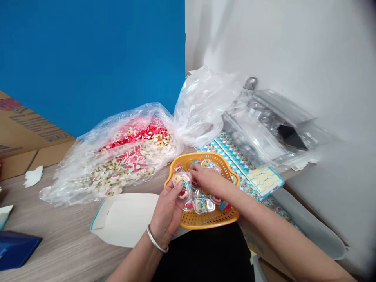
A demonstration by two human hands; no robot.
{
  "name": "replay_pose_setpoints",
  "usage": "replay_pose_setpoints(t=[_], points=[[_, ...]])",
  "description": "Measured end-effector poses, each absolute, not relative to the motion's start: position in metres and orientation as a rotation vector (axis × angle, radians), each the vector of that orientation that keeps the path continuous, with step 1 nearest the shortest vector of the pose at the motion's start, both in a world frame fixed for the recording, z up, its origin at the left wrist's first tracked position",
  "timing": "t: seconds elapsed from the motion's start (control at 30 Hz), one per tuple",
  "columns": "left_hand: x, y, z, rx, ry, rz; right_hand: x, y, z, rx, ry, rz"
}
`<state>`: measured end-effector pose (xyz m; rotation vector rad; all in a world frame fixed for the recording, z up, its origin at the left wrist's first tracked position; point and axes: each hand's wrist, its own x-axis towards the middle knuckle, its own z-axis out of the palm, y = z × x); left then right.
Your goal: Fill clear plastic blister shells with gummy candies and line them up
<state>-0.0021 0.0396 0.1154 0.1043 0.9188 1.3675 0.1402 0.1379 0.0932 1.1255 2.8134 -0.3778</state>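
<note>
My left hand (169,207) has its thumb and fingers closed on a small clear plastic blister pack (183,183) with coloured pieces inside, held over the left side of an orange basket (202,225). Inside the basket lie several similar clear packs (205,205) with red, white, yellow and blue pieces. My right hand (208,179) reaches into the basket just beside the held pack. Its fingers are curled downward, and what they grip, if anything, is hidden.
A clear bag of red and white pieces (138,152) lies behind left. Printed card sheets (264,182) and clear plastic packaging (261,125) are at right. White card (129,219) lies left of the basket, a blue object (19,250) farther left. A cardboard box (29,125) stands behind.
</note>
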Motion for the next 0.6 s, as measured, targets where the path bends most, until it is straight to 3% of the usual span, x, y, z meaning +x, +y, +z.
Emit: replay_pose_setpoints(t=[0.27, 0.47, 0.6], points=[[-0.009, 0.046, 0.115, 0.127, 0.899, 1.414, 0.146, 0.168, 0.099, 1.249, 2.889, -0.735], [-0.003, 0.054, 0.117, 0.129, 0.876, 1.464, 0.141, 0.162, 0.106, 1.78, 2.684, -1.725], [-0.001, 0.054, 0.119, 0.197, 0.855, 1.412, 0.134, 0.148, 0.116, 1.744, 2.371, -2.157]])
